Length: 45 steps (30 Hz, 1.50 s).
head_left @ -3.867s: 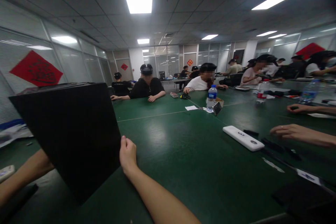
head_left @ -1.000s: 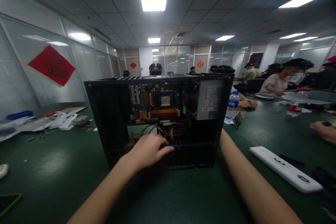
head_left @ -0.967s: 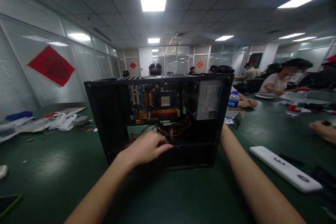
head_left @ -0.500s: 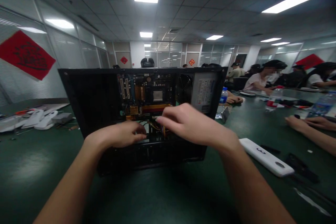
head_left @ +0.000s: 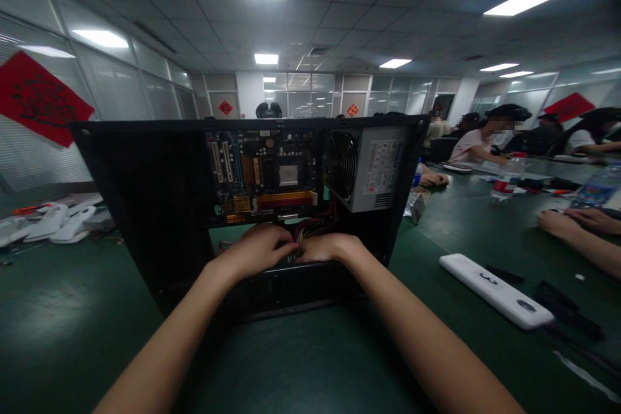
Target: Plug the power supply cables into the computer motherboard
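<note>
An open black computer case stands on the green table in front of me, its side panel off. Inside it I see a motherboard and a grey power supply with a fan. My left hand and my right hand are both inside the case's lower part, side by side at a bundle of coloured cables. Their fingers curl down among the cables, and what they grip is hidden.
A white numbered bar and black tools lie to the right. Another person's hands rest at the far right. White parts lie at the left. Water bottles and several seated people are farther back.
Earlier I held the black side panel; now it is off. Over the last second my right hand came from behind the case, over its front, and dropped beside my left hand at the cables.
</note>
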Each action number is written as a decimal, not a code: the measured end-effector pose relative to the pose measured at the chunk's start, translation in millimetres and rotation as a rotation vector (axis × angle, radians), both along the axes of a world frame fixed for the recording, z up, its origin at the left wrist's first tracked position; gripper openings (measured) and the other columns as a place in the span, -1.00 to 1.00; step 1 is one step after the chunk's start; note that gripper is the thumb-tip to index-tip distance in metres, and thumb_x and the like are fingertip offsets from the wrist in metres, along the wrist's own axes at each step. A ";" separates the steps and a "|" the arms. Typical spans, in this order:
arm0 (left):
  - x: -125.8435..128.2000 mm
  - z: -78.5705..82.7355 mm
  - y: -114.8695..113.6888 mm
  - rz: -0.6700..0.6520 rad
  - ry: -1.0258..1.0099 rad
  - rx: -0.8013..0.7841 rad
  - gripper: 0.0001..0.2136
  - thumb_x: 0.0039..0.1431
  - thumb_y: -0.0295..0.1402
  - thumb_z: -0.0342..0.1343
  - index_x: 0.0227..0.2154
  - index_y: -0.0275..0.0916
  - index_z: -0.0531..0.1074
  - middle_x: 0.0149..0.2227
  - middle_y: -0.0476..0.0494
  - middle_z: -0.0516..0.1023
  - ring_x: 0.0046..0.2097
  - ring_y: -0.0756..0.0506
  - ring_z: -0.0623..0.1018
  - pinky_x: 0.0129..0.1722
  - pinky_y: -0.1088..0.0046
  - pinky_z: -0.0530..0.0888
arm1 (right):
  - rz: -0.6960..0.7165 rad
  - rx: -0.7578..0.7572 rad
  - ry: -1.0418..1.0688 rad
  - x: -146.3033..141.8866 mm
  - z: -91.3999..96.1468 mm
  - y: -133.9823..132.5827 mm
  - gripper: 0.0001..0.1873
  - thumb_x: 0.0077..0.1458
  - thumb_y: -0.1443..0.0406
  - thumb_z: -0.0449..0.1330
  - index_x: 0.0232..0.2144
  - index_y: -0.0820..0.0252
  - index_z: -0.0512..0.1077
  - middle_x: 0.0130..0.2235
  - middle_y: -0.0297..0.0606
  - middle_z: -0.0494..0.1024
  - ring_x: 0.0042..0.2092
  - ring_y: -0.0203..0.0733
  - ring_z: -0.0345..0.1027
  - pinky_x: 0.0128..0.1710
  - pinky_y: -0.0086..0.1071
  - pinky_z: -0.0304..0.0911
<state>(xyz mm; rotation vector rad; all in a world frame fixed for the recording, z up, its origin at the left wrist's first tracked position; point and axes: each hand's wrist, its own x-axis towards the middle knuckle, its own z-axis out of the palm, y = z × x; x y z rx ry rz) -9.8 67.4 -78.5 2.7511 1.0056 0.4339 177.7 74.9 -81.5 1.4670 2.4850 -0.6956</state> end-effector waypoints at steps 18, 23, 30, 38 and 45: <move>-0.4 2.3 -2.3 0.051 -0.031 -0.081 -0.64 0.32 -0.10 -0.04 -0.17 -0.18 0.59 -0.18 -0.19 0.65 -0.12 -0.19 0.58 -0.06 0.33 0.43 | 0.064 0.094 -0.012 0.6 0.5 -2.1 -0.56 0.27 0.17 0.03 0.00 0.32 0.52 -0.04 0.02 0.60 -0.09 0.02 0.50 -0.16 -0.30 0.30; -2.4 3.0 -3.1 0.040 -0.070 -0.059 -0.68 0.32 -0.11 -0.03 -0.16 -0.17 0.53 -0.16 -0.16 0.62 -0.11 -0.18 0.56 -0.10 0.34 0.42 | 0.013 0.255 0.135 2.3 0.2 -2.8 -0.60 0.29 0.22 0.00 -0.07 0.35 0.53 -0.06 0.07 0.58 -0.08 -0.02 0.47 -0.21 -0.36 0.24; -0.1 11.1 -10.5 0.078 -0.335 -0.053 -0.69 0.29 -0.16 0.04 0.01 -0.18 0.31 -0.19 -0.12 0.56 -0.14 -0.13 0.54 -0.11 0.32 0.42 | -0.252 0.331 0.701 -1.2 3.2 6.4 -0.61 0.25 0.26 -0.01 -0.50 0.31 0.48 -0.50 -0.29 0.44 -0.43 -0.31 0.25 -0.45 -0.44 -0.03; -9.9 41.5 -25.9 0.003 -0.342 -0.263 -0.74 0.24 -0.15 0.08 -0.16 -0.20 0.45 -0.09 -0.13 0.60 -0.05 -0.13 0.56 0.03 0.31 0.46 | -0.509 -0.361 1.481 -10.2 17.4 -0.8 -0.68 0.33 0.17 0.01 -0.38 0.24 0.38 -0.54 -0.45 0.28 -0.56 -0.41 0.08 -0.51 -0.51 0.00; -27.6 77.7 -48.5 0.066 -0.260 -0.179 -0.59 0.18 -0.14 0.19 0.06 -0.14 0.44 0.07 -0.10 0.56 0.04 -0.15 0.56 0.07 0.34 0.47 | -0.403 -0.511 1.616 -25.0 46.5 -36.6 -0.61 0.37 0.05 -0.08 -0.15 0.18 0.40 -0.23 -0.23 0.51 -0.25 -0.24 0.42 -0.18 -0.34 0.36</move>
